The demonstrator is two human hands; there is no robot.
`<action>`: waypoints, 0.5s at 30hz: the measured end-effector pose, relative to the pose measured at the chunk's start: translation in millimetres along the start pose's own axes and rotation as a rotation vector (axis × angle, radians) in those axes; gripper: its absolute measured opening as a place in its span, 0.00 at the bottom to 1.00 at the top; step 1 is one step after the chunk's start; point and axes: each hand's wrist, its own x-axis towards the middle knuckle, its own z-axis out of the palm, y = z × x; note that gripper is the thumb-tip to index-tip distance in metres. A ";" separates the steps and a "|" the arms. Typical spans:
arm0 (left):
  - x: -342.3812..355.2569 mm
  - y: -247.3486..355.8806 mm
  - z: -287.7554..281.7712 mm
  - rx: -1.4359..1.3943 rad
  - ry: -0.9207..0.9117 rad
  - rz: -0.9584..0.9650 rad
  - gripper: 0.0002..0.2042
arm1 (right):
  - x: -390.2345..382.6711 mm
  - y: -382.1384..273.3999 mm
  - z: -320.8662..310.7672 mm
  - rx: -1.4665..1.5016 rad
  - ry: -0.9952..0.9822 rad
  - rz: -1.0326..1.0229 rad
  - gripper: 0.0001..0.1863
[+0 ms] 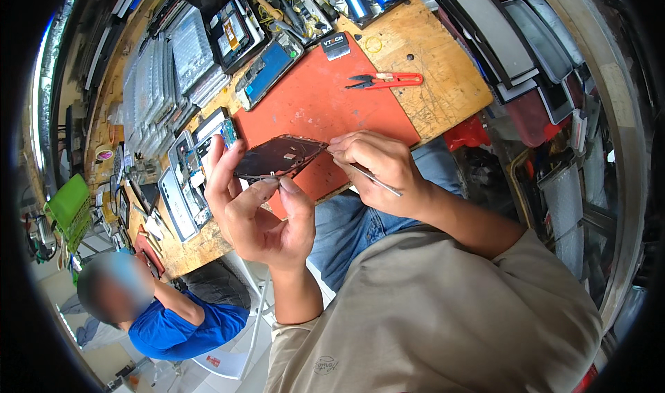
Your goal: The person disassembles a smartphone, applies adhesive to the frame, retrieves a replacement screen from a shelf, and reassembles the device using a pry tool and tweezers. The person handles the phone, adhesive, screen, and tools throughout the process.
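Note:
A dark phone screen panel (280, 155) is held up above the red mat (305, 109), with a small light piece and bits along its edges showing. Its near-left edge is pinched in my left hand (260, 216), thumb and a finger closed on the rim and other fingers raised behind. At the panel's right corner, the fingertips of my right hand (384, 168) are closed. A thin metal tool (376, 179) lies in that same hand, its end sticking out toward me; its kind is hidden by the fingers.
Red-handled snips (385, 80), a dark card (335, 46) and an opened phone (270, 71) lie beyond my hands. Phone parts (183, 192) and stacked clear sleeves (152, 88) crowd the left. A person in blue (187, 324) sits at left. Framed panels (488, 32) stand right.

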 end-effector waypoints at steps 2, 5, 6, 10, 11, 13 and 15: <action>0.3 -1.2 0.6 -0.010 0.001 0.002 0.07 | -1.6 -1.4 -1.1 0.148 0.015 0.087 0.11; -2.3 -0.2 0.5 -0.023 0.004 -0.019 0.07 | -3.6 -1.8 -2.3 0.128 0.024 0.071 0.11; -2.6 -0.4 1.0 -0.026 0.010 -0.018 0.07 | -3.5 -1.0 -2.7 0.107 0.017 0.063 0.11; -2.8 0.2 1.5 -0.015 0.012 -0.019 0.07 | -2.9 1.7 -3.6 0.053 -0.012 0.056 0.11; -2.3 0.3 1.6 -0.011 0.012 -0.016 0.07 | -2.5 2.0 -3.9 0.047 -0.018 0.062 0.11; -1.4 0.6 2.0 0.002 0.008 -0.007 0.07 | -1.2 1.8 -4.3 0.044 -0.036 0.082 0.10; -0.4 1.0 3.0 0.013 0.005 0.010 0.08 | 0.6 0.2 -5.1 0.031 -0.061 0.118 0.10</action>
